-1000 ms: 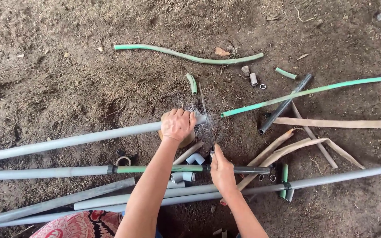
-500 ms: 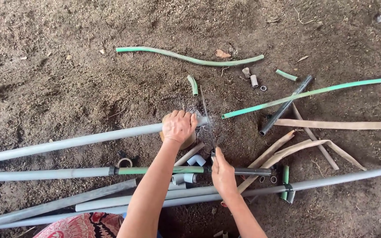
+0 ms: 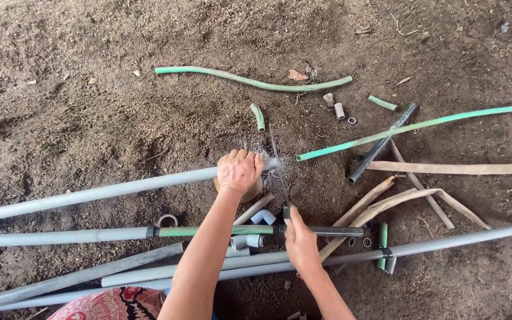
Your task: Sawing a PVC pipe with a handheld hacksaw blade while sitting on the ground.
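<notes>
Grey, smooth plastic pipe [image 3: 108,191] lies on rough brown soil [image 3: 90,118]; the left hand [image 3: 239,170] is closed around its end; just below this pipe the right hand [image 3: 299,237] grips a thin saw blade [image 3: 278,172] that rises beside the pipe end; both hands stay as before; the blade's teeth are hard to see.

The left hand [image 3: 239,170] covers the end stretch of the long grey pipe [image 3: 96,193], whose far end runs off the left edge. The thin blade [image 3: 278,172] is too slim to tell what kind, and its grip is hidden in the right hand [image 3: 299,240]. Both forearms leave the frame at the bottom edge. The green-tipped pipe [image 3: 422,125] is cut by the right edge. Small rings [image 3: 351,120] beside a short fitting stay too small to identify.
</notes>
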